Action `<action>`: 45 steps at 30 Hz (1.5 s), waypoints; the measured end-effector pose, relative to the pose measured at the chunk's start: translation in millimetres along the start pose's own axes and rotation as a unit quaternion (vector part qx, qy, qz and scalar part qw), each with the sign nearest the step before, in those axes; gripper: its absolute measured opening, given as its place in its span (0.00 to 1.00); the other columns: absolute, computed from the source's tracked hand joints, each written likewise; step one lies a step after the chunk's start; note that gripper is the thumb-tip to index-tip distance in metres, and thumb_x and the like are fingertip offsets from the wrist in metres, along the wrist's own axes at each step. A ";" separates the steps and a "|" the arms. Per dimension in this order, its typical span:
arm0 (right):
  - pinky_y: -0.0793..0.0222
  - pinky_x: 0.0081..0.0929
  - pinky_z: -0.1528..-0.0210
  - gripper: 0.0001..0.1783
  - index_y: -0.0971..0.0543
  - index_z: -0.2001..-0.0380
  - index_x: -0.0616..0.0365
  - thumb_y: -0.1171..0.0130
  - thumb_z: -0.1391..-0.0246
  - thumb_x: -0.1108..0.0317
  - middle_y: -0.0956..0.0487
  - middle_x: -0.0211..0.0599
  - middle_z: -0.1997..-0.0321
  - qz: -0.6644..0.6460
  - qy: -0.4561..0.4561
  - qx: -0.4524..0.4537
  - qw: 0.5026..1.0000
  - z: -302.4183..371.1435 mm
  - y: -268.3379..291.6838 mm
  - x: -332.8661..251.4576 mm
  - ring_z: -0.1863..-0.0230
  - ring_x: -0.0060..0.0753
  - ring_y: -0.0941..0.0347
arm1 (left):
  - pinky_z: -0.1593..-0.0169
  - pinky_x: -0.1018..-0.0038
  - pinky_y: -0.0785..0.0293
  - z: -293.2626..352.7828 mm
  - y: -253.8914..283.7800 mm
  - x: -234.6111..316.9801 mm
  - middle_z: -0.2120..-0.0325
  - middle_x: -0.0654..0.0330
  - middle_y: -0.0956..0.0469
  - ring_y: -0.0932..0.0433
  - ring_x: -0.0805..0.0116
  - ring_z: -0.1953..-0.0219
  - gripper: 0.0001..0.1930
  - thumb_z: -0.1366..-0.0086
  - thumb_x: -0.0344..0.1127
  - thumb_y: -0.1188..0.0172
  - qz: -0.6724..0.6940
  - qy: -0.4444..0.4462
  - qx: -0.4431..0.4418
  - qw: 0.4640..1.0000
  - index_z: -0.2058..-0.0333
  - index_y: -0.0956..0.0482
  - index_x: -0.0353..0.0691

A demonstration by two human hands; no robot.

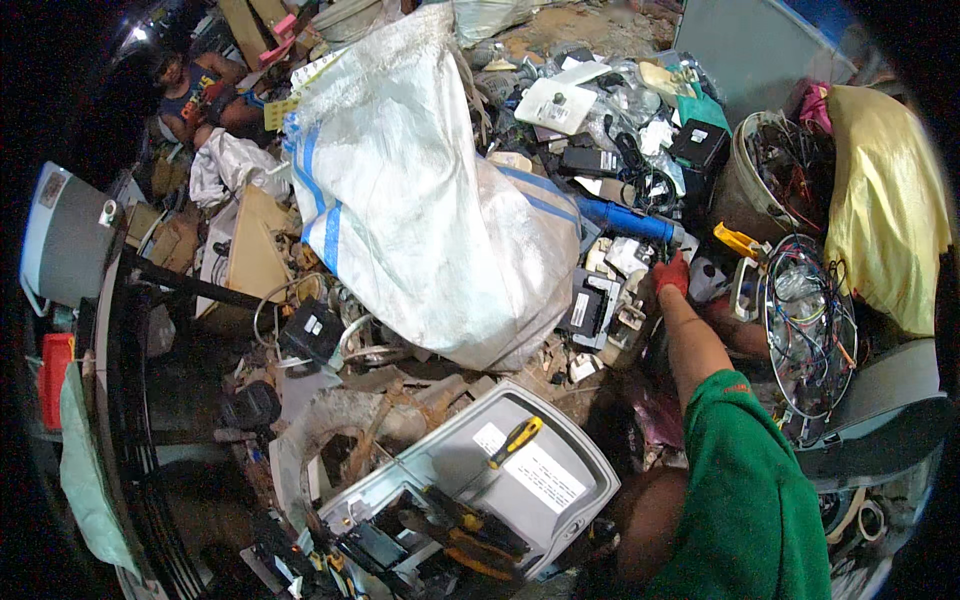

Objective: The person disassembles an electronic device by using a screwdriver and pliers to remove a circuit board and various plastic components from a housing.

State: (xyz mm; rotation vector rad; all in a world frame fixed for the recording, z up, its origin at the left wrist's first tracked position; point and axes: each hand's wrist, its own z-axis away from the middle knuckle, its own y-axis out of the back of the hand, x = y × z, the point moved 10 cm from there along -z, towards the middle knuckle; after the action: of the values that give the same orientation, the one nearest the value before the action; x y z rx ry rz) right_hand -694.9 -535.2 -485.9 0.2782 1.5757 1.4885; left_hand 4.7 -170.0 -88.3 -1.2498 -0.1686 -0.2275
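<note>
My right hand [673, 273], in a red glove, reaches out into the scrap pile with the green-sleeved arm behind it. It is just below the end of a blue cylinder [630, 218]; whether they touch I cannot tell. Its fingertips are hidden, so any grip does not show. Small white plastic parts [627, 256] and a black-and-grey device [588, 308] lie to its left. My left hand is out of view. Nearer me, a yellow-and-black screwdriver [516, 443] rests on a grey plastic casing [600, 465], beside dark pliers-like tools [470, 525].
A large white sack [410, 190] with blue stripes fills the middle. On the right stand a bucket of wires [745, 185], a wire basket of cables [810, 330] and a yellow sack [885, 200]. Another person [205, 90] sits at the far left.
</note>
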 end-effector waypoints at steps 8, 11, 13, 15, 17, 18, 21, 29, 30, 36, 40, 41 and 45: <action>0.32 0.46 0.43 0.29 0.30 0.41 0.58 0.47 0.44 0.57 0.23 0.60 0.50 -0.257 0.172 0.023 0.951 112.5 35.9 -35.6 0.48 0.62 0.26 | 0.69 0.76 0.30 29.3 13.9 56.6 0.49 0.53 0.26 0.27 0.74 0.72 0.34 0.43 0.36 0.47 -0.095 -0.118 0.025 0.988 0.35 0.37 0.49; 0.34 0.45 0.42 0.39 0.36 0.35 0.52 0.47 0.48 0.44 0.28 0.58 0.40 -0.048 0.203 -0.087 0.974 135.4 -9.7 -4.5 0.38 0.55 0.32 | 0.63 0.73 0.30 35.7 30.0 71.2 0.48 0.52 0.26 0.26 0.71 0.68 0.35 0.42 0.37 0.47 -0.045 -0.058 -0.026 0.997 0.33 0.40 0.51; 0.32 0.48 0.45 0.37 0.27 0.43 0.51 0.48 0.48 0.37 0.24 0.49 0.42 0.164 0.248 -0.289 0.910 147.2 -55.7 1.6 0.40 0.46 0.29 | 0.59 0.71 0.31 38.6 29.9 58.6 0.47 0.52 0.26 0.26 0.69 0.66 0.35 0.41 0.37 0.48 0.032 0.073 -0.112 0.990 0.32 0.42 0.52; 0.30 0.50 0.48 0.38 0.18 0.51 0.50 0.49 0.49 0.29 0.21 0.40 0.45 0.265 0.418 -0.399 0.772 162.4 -52.8 -37.5 0.42 0.38 0.27 | 0.56 0.69 0.31 36.4 34.9 56.2 0.46 0.51 0.27 0.26 0.66 0.63 0.36 0.41 0.37 0.47 0.032 0.093 -0.134 0.986 0.33 0.42 0.51; 0.26 0.42 0.56 0.23 0.19 0.58 0.53 0.47 0.45 0.46 0.18 0.38 0.55 0.289 0.509 -0.221 0.780 122.2 27.8 -116.2 0.56 0.40 0.22 | 0.53 0.68 0.30 25.4 43.3 74.6 0.46 0.51 0.26 0.25 0.63 0.60 0.35 0.43 0.36 0.47 -0.051 -0.053 -0.079 0.994 0.34 0.40 0.49; 0.24 0.36 0.59 0.15 0.19 0.62 0.55 0.44 0.45 0.56 0.17 0.38 0.58 0.425 0.450 -0.227 0.752 85.1 65.9 -131.8 0.61 0.39 0.21 | 0.52 0.67 0.30 22.4 38.3 73.8 0.46 0.50 0.26 0.25 0.62 0.59 0.35 0.44 0.36 0.47 -0.075 -0.087 -0.073 0.991 0.34 0.39 0.48; 0.23 0.43 0.63 0.26 0.24 0.53 0.53 0.43 0.45 0.44 0.20 0.39 0.62 -0.209 0.424 -0.290 0.832 67.3 231.6 -257.4 0.64 0.41 0.22 | 0.49 0.64 0.29 16.2 13.3 64.1 0.46 0.50 0.26 0.24 0.58 0.55 0.35 0.46 0.35 0.46 -0.120 -0.153 -0.058 0.979 0.36 0.36 0.44; 0.22 0.37 0.65 0.20 0.23 0.50 0.54 0.44 0.38 0.54 0.18 0.40 0.60 -0.361 0.283 -0.384 0.801 263.2 333.7 -297.9 0.65 0.35 0.21 | 0.40 0.57 0.27 24.6 -26.5 39.4 0.45 0.49 0.26 0.23 0.48 0.47 0.34 0.51 0.31 0.44 -0.122 -0.195 -0.106 0.967 0.41 0.30 0.36; 0.23 0.35 0.64 0.20 0.22 0.50 0.56 0.44 0.38 0.54 0.17 0.39 0.61 -0.383 0.294 -0.428 0.764 304.0 328.1 -293.4 0.66 0.34 0.21 | 0.42 0.56 0.26 23.8 -17.6 40.7 0.46 0.48 0.25 0.23 0.48 0.48 0.32 0.51 0.31 0.44 -0.138 -0.215 -0.046 0.966 0.42 0.29 0.35; 0.29 0.30 0.47 0.23 0.26 0.44 0.60 0.44 0.38 0.60 0.19 0.41 0.53 -0.314 0.508 -0.453 0.662 531.5 313.1 -299.1 0.54 0.32 0.24 | 0.43 0.56 0.27 31.3 -61.0 7.7 0.45 0.49 0.26 0.25 0.50 0.45 0.35 0.50 0.26 0.41 -0.257 -0.245 -0.084 0.931 0.39 0.32 0.39; 0.46 0.34 0.30 0.42 0.44 0.31 0.58 0.38 0.44 0.56 0.36 0.52 0.32 -0.334 0.538 -0.410 0.656 613.8 321.0 -295.0 0.31 0.46 0.40 | 0.37 0.59 0.33 46.5 -96.8 -19.4 0.41 0.54 0.30 0.30 0.55 0.40 0.42 0.51 0.28 0.35 -0.317 -0.255 -0.104 0.908 0.35 0.39 0.38; 0.51 0.34 0.28 0.44 0.46 0.30 0.59 0.37 0.44 0.57 0.40 0.50 0.29 -0.322 0.544 -0.408 0.658 622.4 322.1 -285.8 0.28 0.44 0.45 | 0.36 0.60 0.35 52.3 -104.9 -23.5 0.40 0.54 0.31 0.30 0.56 0.39 0.43 0.51 0.29 0.34 -0.373 -0.275 -0.100 0.881 0.34 0.40 0.38; 0.40 0.30 0.35 0.35 0.38 0.34 0.60 0.39 0.42 0.66 0.28 0.40 0.39 -0.390 0.478 -0.551 0.562 642.1 310.6 -256.3 0.39 0.30 0.33 | 0.37 0.62 0.34 62.2 -108.7 -44.9 0.40 0.56 0.31 0.30 0.58 0.40 0.43 0.48 0.30 0.31 -0.415 -0.246 -0.110 0.869 0.33 0.42 0.38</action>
State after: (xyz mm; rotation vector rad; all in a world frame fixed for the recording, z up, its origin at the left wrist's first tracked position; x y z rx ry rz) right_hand -215.5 -209.0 2.2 -1.9838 0.7906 1.5435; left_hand -67.3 -139.7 19.4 -1.3812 -1.1641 -0.6812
